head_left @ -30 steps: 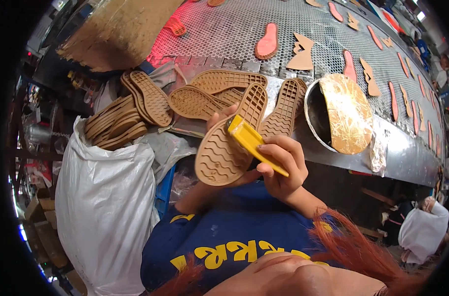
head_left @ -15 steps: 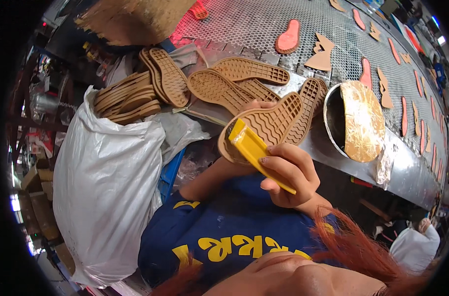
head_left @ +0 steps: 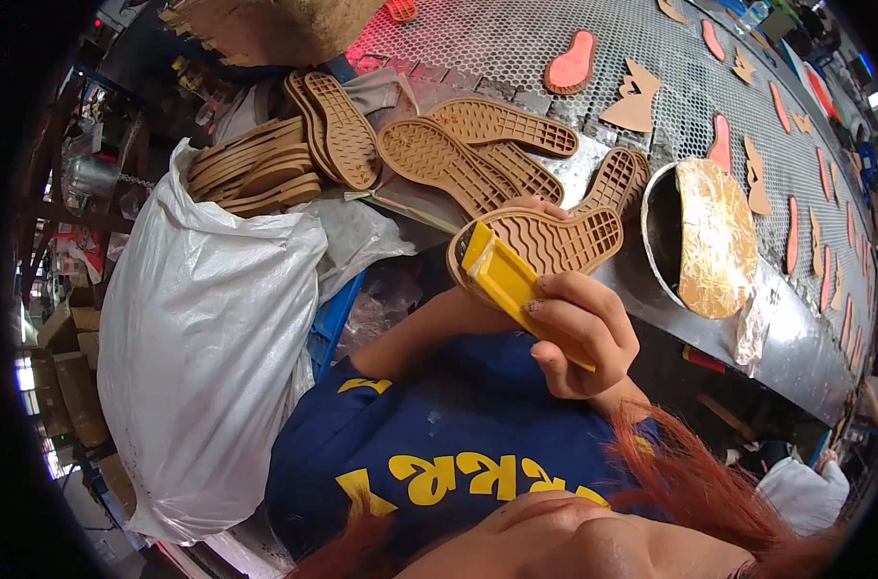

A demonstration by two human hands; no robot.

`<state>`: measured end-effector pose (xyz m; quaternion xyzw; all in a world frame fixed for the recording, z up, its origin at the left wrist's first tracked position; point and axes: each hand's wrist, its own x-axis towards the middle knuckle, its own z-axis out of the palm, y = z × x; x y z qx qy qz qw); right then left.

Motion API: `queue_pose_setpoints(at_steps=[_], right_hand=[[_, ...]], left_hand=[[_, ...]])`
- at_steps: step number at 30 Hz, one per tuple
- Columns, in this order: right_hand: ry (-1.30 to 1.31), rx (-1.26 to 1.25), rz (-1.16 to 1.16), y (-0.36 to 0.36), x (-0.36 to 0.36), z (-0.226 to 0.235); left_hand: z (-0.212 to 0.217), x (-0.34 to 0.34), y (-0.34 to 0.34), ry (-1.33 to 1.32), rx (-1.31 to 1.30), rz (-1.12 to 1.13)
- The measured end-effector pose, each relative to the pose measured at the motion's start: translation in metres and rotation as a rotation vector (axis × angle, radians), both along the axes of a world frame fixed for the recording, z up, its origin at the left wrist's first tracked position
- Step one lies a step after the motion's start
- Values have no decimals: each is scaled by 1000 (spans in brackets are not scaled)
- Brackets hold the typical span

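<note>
My left hand (head_left: 538, 204) grips a brown shoe sole (head_left: 552, 246) from behind, with its fingertips showing over the far edge. The sole's wavy tread and square grid face up. In my closed right hand (head_left: 589, 333) is a yellow utility knife (head_left: 507, 275), flat and long, with a dark tip. That tip overlaps the sole's rounded left end in view; I cannot tell whether it touches. Just beyond lie more brown soles (head_left: 449, 159), one of them partly behind the held sole.
A white sack (head_left: 212, 357) stands at left with stacked soles (head_left: 251, 174) at its mouth. Right of my hands is a round tin (head_left: 663, 232), partly covered by a shiny tan pad (head_left: 714, 236). A mesh conveyor (head_left: 507, 58) carries pink insoles (head_left: 570, 63) and tan cut pieces (head_left: 632, 96).
Both hands have shifted slightly right in view with the sole and knife. The held sole has turned so its grid end points more to the right.
</note>
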<state>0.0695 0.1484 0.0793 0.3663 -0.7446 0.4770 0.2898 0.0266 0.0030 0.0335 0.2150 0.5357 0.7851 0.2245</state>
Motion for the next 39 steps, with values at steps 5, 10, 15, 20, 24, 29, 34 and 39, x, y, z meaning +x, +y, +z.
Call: queue_pose_setpoints(at_steps=[5, 10, 15, 20, 24, 29, 34, 39], right_hand=[[-23, -16, 24, 1, 1, 1], [-92, -25, 104, 7, -4, 8], [-205, -32, 163, 17, -4, 8], [-195, -192, -10, 27, -3, -1], [-64, -194, -259, 36, -13, -5], [-191, -206, -211, 34, -33, -1], [-119, -75, -189, 25, -58, -8], [-38, 48, 50, 9, -23, -12]], left_hand=[[-11, -1, -2, 423, -261, 68], [-13, -6, -4, 780, -401, 180], [-28, 4, 3, 245, 81, 125], [-20, 4, -4, 252, 11, 177], [-38, -13, -10, -46, 247, 304], [-16, -26, -14, -292, 343, 216], [-7, -20, -13, -404, 471, 28], [31, -24, 10, -807, 460, 440]])
